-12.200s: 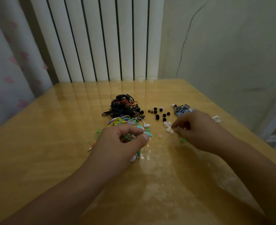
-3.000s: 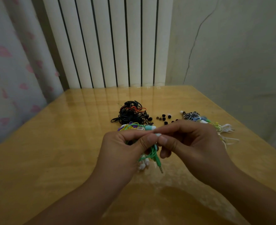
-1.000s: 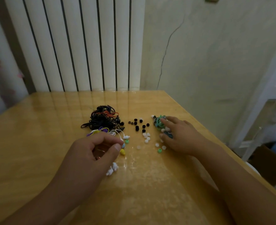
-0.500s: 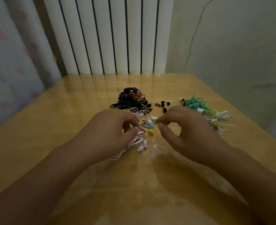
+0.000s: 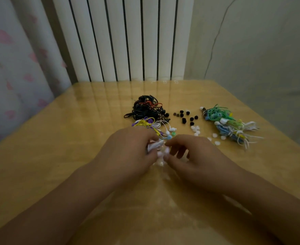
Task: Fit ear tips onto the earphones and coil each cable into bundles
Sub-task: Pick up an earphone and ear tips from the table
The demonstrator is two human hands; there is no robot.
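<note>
Both hands meet, knuckles up, above the glossy wooden counter: left hand fingers grip a white earphone; right hand fingers curl, pinching beside it.

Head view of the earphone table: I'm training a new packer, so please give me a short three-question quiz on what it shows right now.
1. True or false: the loose black ear tips lie between the black cable pile and the green and white bundles.
2. Which is nearest the radiator? A) black cable pile B) loose white ear tips C) the hands
3. Fill in: the left hand grips a ____ earphone, with the right hand meeting it fingertip to fingertip.

Key: 1 true; 2 A; 3 white.
</note>
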